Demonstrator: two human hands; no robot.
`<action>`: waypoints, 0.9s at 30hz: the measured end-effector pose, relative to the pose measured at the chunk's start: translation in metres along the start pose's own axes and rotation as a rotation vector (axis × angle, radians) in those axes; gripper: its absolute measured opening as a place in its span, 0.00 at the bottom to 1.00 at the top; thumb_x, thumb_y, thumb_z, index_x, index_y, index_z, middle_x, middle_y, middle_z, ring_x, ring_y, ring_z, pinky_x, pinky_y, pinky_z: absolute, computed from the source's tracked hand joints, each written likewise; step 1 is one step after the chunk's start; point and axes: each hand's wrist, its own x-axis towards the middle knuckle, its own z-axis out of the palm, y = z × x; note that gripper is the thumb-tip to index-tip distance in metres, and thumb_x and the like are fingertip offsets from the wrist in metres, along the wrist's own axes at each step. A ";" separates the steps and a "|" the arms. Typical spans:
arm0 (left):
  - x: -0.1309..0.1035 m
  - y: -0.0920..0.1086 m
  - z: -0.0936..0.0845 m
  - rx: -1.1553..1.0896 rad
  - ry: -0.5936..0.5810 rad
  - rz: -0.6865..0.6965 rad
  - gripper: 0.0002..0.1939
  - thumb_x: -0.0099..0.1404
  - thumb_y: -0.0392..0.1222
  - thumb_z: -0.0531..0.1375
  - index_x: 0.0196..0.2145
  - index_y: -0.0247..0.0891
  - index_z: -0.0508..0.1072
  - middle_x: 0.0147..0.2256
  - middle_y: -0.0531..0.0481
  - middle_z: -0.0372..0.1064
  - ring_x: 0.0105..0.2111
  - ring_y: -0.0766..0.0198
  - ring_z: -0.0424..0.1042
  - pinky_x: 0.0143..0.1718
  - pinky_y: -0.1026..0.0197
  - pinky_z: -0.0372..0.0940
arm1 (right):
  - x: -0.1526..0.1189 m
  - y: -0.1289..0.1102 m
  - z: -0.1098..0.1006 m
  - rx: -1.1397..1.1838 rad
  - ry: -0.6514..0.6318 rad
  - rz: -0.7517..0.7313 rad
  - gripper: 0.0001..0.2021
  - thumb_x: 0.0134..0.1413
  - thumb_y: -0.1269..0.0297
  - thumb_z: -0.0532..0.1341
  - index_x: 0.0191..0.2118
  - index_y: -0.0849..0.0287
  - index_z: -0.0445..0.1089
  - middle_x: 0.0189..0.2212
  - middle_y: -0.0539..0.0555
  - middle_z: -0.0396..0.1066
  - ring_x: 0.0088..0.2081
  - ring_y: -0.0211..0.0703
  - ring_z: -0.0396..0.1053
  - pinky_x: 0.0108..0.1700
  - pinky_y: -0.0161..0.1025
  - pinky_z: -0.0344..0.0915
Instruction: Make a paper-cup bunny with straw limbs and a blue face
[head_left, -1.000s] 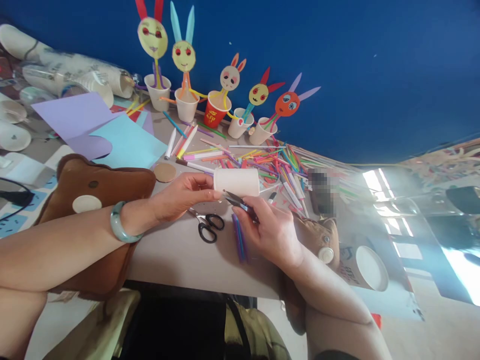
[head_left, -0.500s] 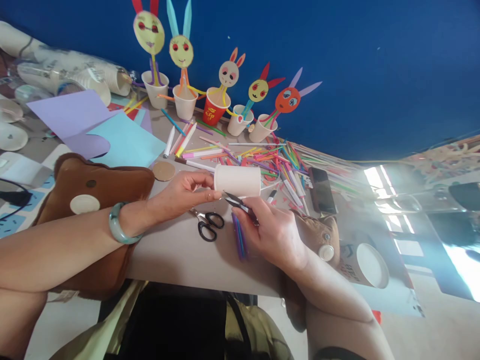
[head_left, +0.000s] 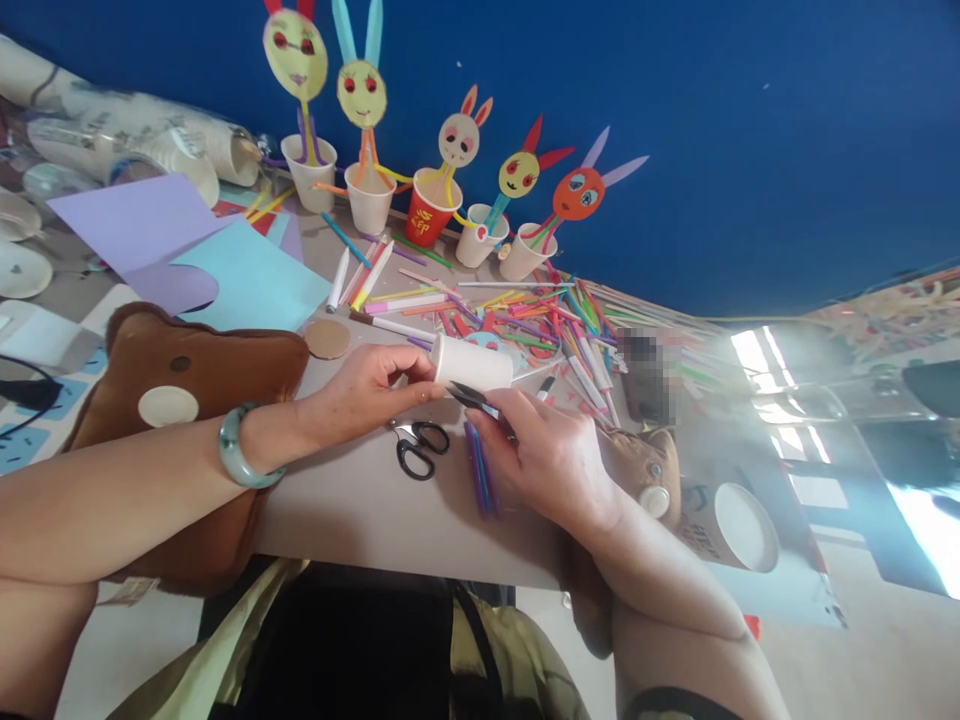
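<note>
A white paper cup (head_left: 474, 362) lies on its side, its rim pinched between the thumb and fingers of my left hand (head_left: 382, 385). My right hand (head_left: 544, 445) is closed round a dark pointed tool (head_left: 469, 395), whose tip touches or nearly touches the cup near my left thumb; what kind of tool it is I cannot tell. Scissors with black handles (head_left: 420, 450) lie on the table just below the cup. Blue and purple sticks (head_left: 481, 468) lie beside them, left of my right hand.
Five cups with paper rabbit faces, one of them red (head_left: 433, 208), stand along the blue wall. Markers and coloured sticks (head_left: 525, 320) are scattered before them. A brown cushion (head_left: 202, 360) lies under my left forearm. Coloured paper (head_left: 251, 275) is at the left.
The cup has tilted, its right end now lower and nearer my right hand. A blue paper piece shows behind it. Both hands have stayed almost in place.
</note>
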 end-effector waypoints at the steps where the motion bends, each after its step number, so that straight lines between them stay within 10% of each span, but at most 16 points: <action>1: 0.000 0.000 0.000 0.009 -0.001 0.013 0.14 0.64 0.47 0.64 0.27 0.35 0.73 0.24 0.57 0.65 0.26 0.69 0.61 0.31 0.65 0.56 | 0.000 0.001 0.000 0.003 -0.010 0.000 0.15 0.70 0.57 0.55 0.36 0.60 0.71 0.23 0.49 0.72 0.22 0.36 0.67 0.25 0.37 0.47; 27: -0.003 -0.007 0.003 0.354 0.033 0.413 0.09 0.69 0.39 0.60 0.30 0.37 0.68 0.27 0.53 0.66 0.29 0.67 0.64 0.29 0.67 0.57 | -0.002 0.000 -0.006 -0.107 -0.089 -0.057 0.17 0.70 0.59 0.53 0.31 0.59 0.69 0.22 0.49 0.71 0.20 0.36 0.61 0.25 0.38 0.42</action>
